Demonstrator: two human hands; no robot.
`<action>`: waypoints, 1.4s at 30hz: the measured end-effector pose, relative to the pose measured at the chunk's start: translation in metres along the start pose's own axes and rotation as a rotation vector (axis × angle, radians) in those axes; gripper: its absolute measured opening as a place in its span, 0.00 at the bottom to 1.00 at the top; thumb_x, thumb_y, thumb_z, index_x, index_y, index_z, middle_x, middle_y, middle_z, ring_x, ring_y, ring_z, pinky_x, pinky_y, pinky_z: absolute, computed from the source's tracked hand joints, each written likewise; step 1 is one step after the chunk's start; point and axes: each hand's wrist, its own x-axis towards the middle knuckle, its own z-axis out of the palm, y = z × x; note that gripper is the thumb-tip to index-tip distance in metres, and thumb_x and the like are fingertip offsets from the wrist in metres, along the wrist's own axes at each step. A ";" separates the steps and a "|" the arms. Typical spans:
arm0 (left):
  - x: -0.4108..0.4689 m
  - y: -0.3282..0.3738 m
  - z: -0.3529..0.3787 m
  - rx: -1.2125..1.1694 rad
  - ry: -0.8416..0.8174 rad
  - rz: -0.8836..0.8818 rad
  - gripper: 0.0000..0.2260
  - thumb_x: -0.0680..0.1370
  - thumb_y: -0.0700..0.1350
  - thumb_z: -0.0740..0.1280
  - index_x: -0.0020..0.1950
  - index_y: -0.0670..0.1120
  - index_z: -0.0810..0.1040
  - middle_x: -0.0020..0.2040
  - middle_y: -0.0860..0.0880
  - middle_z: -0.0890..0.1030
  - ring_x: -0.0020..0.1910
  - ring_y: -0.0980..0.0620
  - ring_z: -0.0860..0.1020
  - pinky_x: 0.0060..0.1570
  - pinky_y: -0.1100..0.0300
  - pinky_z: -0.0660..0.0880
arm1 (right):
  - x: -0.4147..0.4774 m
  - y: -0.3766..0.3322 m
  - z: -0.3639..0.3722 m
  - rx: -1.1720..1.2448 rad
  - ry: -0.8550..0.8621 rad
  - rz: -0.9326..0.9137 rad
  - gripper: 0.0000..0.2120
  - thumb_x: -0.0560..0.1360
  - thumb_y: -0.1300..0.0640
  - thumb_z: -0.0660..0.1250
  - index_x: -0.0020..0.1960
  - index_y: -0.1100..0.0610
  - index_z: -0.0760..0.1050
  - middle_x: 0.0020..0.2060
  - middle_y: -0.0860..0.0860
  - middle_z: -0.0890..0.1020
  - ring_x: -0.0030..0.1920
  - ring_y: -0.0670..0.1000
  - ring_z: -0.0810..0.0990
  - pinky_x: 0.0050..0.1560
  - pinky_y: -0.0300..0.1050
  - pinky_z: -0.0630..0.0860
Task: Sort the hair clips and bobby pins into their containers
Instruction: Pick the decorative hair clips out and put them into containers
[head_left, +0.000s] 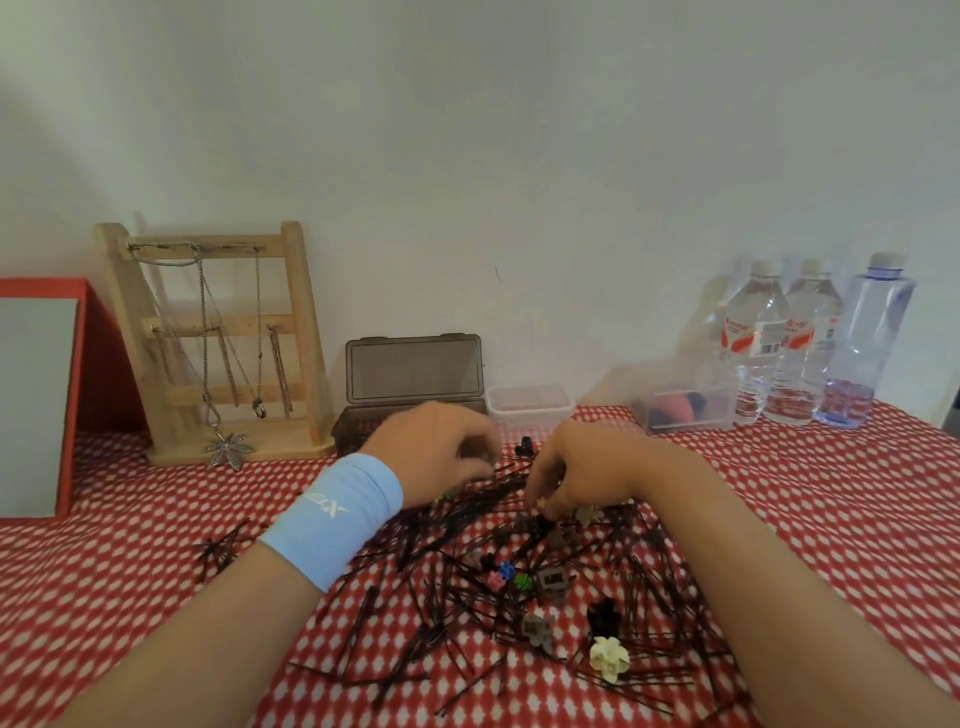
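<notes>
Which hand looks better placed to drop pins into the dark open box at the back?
Left, I'd say. The left hand sits right in front of the dark box, while the right hand reaches down into the pin pile, nearer the clear tub.

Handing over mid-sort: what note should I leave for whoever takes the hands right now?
Left hand: blurred, fingers curled over the far bobby pins; grip unclear.
Right hand: fingertips down among them; grip unclear.
Pins and hair clips lie mixed on the tablecloth.
Dark box open, clear tub beside it; contents hidden.
Done: cannot tell. Left: most of the sorting.
</notes>
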 end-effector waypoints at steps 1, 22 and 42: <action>0.001 -0.006 -0.006 -0.014 0.057 -0.045 0.04 0.76 0.54 0.70 0.50 0.59 0.80 0.48 0.62 0.80 0.46 0.61 0.77 0.50 0.60 0.75 | 0.000 0.000 0.001 0.006 -0.002 -0.002 0.09 0.74 0.54 0.75 0.54 0.45 0.85 0.46 0.36 0.83 0.46 0.37 0.79 0.42 0.28 0.69; 0.014 0.013 0.005 -0.140 -0.184 0.040 0.07 0.75 0.55 0.70 0.52 0.57 0.84 0.49 0.60 0.82 0.48 0.58 0.79 0.55 0.56 0.77 | 0.000 -0.006 -0.003 0.000 0.048 0.018 0.08 0.72 0.51 0.77 0.51 0.46 0.84 0.39 0.36 0.81 0.40 0.35 0.78 0.39 0.28 0.69; 0.002 -0.018 -0.016 0.010 -0.072 -0.052 0.05 0.78 0.52 0.68 0.52 0.58 0.82 0.48 0.61 0.79 0.45 0.62 0.76 0.49 0.62 0.74 | 0.004 -0.010 0.010 -0.009 0.025 -0.016 0.11 0.75 0.54 0.73 0.57 0.48 0.84 0.41 0.37 0.80 0.41 0.37 0.78 0.41 0.30 0.71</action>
